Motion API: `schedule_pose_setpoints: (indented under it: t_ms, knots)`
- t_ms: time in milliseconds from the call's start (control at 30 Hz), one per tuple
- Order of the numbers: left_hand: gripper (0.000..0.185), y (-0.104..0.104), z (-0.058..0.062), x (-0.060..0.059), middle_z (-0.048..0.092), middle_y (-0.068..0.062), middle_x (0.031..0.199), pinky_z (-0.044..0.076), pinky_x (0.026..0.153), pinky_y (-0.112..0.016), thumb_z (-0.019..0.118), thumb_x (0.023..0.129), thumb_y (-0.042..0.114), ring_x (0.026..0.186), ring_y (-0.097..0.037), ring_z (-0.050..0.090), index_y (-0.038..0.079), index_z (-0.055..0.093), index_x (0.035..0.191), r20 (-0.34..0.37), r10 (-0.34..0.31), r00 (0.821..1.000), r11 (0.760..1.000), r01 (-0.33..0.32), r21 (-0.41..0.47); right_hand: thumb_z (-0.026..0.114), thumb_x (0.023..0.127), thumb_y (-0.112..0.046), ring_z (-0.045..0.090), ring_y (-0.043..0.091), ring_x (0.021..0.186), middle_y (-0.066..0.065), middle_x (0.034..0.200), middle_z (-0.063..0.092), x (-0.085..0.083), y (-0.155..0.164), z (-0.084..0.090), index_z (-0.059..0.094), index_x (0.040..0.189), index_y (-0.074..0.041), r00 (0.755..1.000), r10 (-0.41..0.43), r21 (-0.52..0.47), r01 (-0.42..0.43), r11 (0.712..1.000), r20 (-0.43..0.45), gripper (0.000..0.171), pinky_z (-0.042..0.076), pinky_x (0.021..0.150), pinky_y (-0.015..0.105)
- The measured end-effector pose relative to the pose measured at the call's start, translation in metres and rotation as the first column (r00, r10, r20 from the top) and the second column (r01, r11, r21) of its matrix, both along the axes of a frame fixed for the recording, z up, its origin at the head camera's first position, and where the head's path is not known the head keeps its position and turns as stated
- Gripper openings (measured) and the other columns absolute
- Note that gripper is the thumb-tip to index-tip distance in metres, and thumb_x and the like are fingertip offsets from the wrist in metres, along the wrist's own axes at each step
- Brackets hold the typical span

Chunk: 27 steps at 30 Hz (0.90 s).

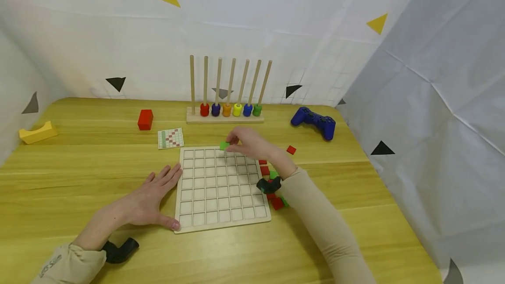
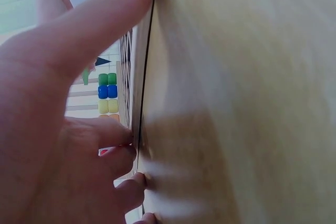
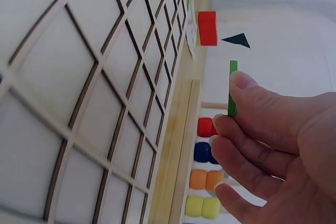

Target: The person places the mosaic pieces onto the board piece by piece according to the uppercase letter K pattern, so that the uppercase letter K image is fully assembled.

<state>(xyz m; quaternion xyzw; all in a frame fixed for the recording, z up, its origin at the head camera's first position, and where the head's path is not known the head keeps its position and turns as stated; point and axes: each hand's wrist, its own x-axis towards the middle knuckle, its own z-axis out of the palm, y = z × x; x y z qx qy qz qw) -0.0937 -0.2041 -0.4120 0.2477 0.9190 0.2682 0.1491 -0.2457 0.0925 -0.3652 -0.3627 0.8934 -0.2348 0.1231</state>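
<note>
A wooden grid board (image 1: 211, 193) lies flat on the table, its square cells bare. My left hand (image 1: 150, 200) is spread along its left side, with thumb and fingertips at the edge; the left wrist view shows those fingers (image 2: 123, 158) close up against the rim. Between thumb and forefinger, my right hand (image 1: 252, 143) pinches a thin green square tile (image 3: 232, 90) above the board's far edge. Seen from the right wrist, the tile stands edge-on, raised over the grid. Loose red tiles (image 1: 278, 204) and green tiles lie by the board's right side, partly hidden under the right wrist.
Behind the board stands a peg rack (image 1: 225, 118) with coloured beads. A small pattern card (image 1: 171, 138) and a red block (image 1: 145, 119) lie at the back left, a yellow arched block (image 1: 38, 133) farther left. A blue game controller (image 1: 313, 122) and a stray red tile (image 1: 291, 150) are right.
</note>
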Motion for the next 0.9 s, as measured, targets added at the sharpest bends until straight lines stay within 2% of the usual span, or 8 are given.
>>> schedule_pose_setpoints:
  t_ms: [333,667,900]
  knots:
    - [0.136,-0.001,0.000,0.000,0.004,-0.020,0.167,0.004,0.116,-0.070,0.079,0.064,0.071,0.152,-0.047,0.001,-0.001,0.013,0.159,0.004,0.004,1.000,1.000,-0.004,-0.001,0.070,0.096,-0.024,0.063,0.017,0.102,0.006,0.112,0.068,0.001,-0.025,0.000,0.065,0.117,-0.003,0.999,0.030,0.010,-0.031,0.999,0.023,0.030,0.052,0.092,0.029]
    - [0.136,-0.001,0.001,0.000,0.005,-0.020,0.167,0.005,0.116,-0.070,0.078,0.064,0.072,0.151,-0.047,0.003,-0.001,0.013,0.159,-0.002,0.000,1.000,1.000,0.000,-0.014,0.068,0.097,-0.025,0.064,0.018,0.106,0.007,0.113,0.068,-0.002,-0.049,-0.006,0.067,0.115,-0.005,0.995,0.099,0.076,-0.099,0.992,0.004,0.028,0.050,0.093,0.026]
    - [0.135,0.000,0.002,0.001,0.004,-0.021,0.167,0.004,0.115,-0.071,0.077,0.065,0.073,0.151,-0.048,0.002,-0.002,0.013,0.159,-0.006,-0.004,1.000,1.000,0.004,-0.021,0.067,0.097,-0.026,0.061,0.016,0.104,0.005,0.112,0.065,-0.003,-0.061,-0.012,0.067,0.114,-0.006,0.996,0.084,0.088,-0.088,0.992,0.041,0.026,0.050,0.091,0.024]
